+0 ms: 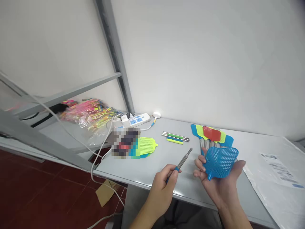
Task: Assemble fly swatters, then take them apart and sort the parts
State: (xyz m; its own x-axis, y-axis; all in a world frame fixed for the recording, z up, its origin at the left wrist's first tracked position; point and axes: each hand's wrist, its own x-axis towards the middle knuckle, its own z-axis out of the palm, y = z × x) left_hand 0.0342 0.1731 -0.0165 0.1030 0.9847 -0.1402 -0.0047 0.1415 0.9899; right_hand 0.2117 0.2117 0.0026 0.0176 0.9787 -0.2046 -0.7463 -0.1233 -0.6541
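My left hand [163, 187] is closed around the blue grip of a telescopic metal rod [183, 161], whose bare end points up and to the right. With the palm turned up, my right hand [222, 194] holds a blue fly swatter head [220, 163], its short socket pointing down toward the left. The rod and this head are apart. Just beyond my right hand lies a fanned group of fly swatters [212, 133] with blue, yellow-green and red heads. Several rods with green, blue and yellow grips [175, 137] lie mid-table. Left of them is a yellow-green swatter head [147, 145] over others.
A power strip [139, 120] with plugs and white cables sits at the back left of the grey table [133, 170]. Plastic bags of colourful items [90, 114] lie beyond the metal frame [116, 51]. A white plastic package [274, 165] covers the right side. A blurred patch hides something at left.
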